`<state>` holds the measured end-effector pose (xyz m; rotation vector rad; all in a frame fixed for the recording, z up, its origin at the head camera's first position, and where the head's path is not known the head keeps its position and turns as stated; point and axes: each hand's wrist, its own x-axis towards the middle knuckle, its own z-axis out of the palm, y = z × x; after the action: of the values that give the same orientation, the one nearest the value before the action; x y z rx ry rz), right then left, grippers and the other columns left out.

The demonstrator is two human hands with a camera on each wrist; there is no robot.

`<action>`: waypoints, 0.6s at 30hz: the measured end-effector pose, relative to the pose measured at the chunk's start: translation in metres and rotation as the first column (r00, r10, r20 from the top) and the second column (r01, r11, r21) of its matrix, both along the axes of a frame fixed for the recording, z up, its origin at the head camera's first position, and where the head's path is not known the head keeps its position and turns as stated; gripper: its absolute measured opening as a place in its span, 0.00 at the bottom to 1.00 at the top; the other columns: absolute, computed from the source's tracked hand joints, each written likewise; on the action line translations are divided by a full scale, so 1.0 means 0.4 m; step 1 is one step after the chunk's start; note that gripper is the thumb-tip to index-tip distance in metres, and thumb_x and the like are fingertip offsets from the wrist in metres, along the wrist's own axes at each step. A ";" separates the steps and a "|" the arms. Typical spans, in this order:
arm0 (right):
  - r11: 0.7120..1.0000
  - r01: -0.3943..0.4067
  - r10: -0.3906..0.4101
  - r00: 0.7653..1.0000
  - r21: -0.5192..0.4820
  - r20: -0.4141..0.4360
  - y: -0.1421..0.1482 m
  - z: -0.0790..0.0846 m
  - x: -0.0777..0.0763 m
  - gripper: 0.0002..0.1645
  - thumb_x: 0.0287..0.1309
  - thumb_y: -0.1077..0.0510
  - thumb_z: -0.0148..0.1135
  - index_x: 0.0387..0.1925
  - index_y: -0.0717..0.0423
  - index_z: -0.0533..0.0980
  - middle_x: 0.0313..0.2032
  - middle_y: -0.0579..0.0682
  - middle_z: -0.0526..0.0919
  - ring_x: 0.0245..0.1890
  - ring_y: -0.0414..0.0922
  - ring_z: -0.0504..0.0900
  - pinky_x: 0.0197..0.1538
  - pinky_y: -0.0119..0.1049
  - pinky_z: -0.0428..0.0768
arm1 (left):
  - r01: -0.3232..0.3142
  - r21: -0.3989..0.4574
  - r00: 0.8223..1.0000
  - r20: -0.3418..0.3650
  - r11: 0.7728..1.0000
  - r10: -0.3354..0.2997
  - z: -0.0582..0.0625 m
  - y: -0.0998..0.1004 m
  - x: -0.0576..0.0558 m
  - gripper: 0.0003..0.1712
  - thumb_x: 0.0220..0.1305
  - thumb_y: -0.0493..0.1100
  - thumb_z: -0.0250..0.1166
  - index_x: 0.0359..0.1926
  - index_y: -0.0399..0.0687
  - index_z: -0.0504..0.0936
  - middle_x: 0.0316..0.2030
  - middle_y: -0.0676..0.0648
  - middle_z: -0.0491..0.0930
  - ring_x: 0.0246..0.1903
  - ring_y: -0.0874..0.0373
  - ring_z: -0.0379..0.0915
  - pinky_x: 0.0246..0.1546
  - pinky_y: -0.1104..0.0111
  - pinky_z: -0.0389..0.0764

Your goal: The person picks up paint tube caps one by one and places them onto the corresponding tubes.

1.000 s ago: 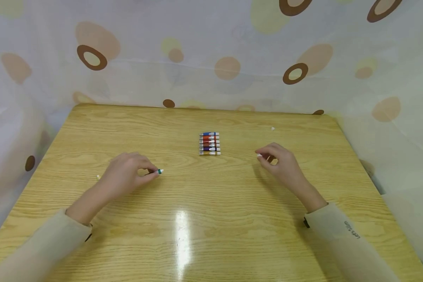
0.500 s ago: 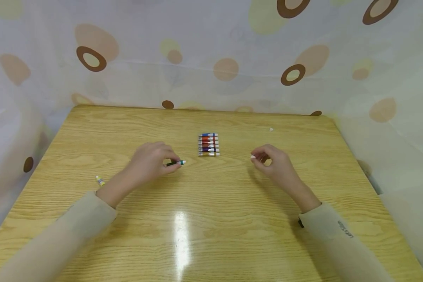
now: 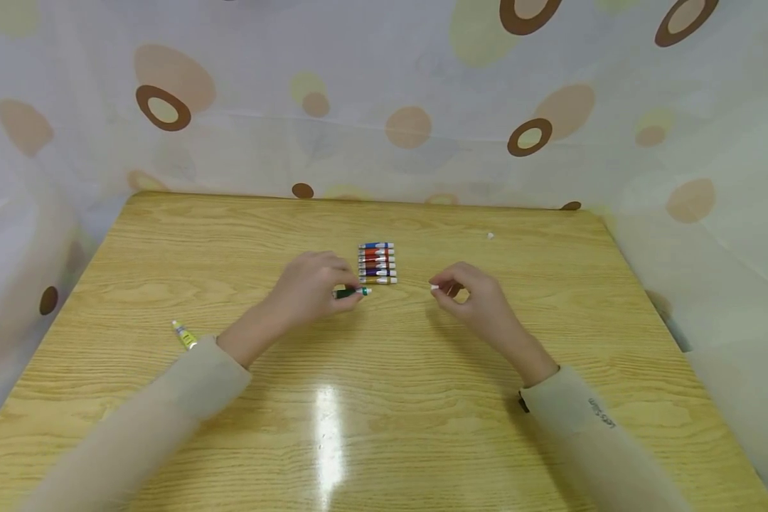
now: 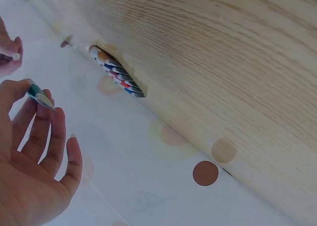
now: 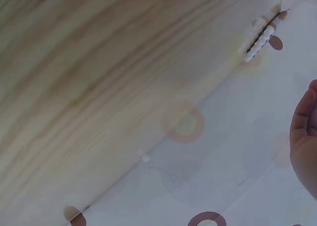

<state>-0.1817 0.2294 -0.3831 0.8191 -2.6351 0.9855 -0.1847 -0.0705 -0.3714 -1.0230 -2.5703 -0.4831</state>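
In the head view my left hand (image 3: pixel 310 290) pinches a green paint tube (image 3: pixel 345 292) between thumb and fingers, its white end pointing right. The left wrist view shows the same green tube (image 4: pixel 39 95) at the fingertips, other fingers loosely spread. My right hand (image 3: pixel 476 297) pinches a small white piece (image 3: pixel 434 287), apparently a cap, to the right of the tube. In the right wrist view only part of the right hand (image 5: pixel 304 137) shows, and its held piece is out of sight. Just beyond the left fingertips lies a neat row of several paint tubes (image 3: pixel 377 263).
A yellow paint tube (image 3: pixel 185 336) lies by the left sleeve, partly covered by it. Another small white piece (image 3: pixel 490 235) sits toward the table's back right. The wooden table (image 3: pixel 422 412) ends at a patterned curtain (image 3: pixel 358 92) behind and at the sides.
My left hand has carried the green tube rightward and slightly away, up to the row, uncovering the yellow tube. My right hand has moved left with the white piece, narrowing the gap between the hands.
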 end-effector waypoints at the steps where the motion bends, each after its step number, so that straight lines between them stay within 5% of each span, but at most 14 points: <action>1: 1.000 -0.007 0.007 1.000 -0.004 0.001 -0.006 0.000 0.001 0.07 0.62 0.67 0.69 0.42 0.61 0.84 0.39 0.52 0.87 0.36 0.44 0.85 0.41 0.39 0.86 | 0.000 -0.005 1.000 0.005 1.000 0.000 0.001 0.007 -0.001 0.07 0.60 0.47 0.75 0.36 0.50 0.93 0.36 0.52 0.90 0.37 0.55 0.85 0.43 0.59 0.86; 18: 0.990 -0.131 0.128 0.990 -0.046 -0.060 -0.062 -0.006 0.020 0.06 0.60 0.67 0.70 0.39 0.58 0.84 0.37 0.50 0.88 0.35 0.41 0.85 0.40 0.34 0.86 | 0.092 -0.008 0.995 -0.037 0.996 -0.092 0.006 0.089 -0.010 0.06 0.60 0.47 0.74 0.35 0.52 0.93 0.34 0.54 0.89 0.33 0.59 0.82 0.40 0.60 0.85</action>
<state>-0.1738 0.2048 -0.3854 1.0023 -2.5258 1.0396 -0.1886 -0.0351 -0.3689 -1.1460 -2.5017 -0.4748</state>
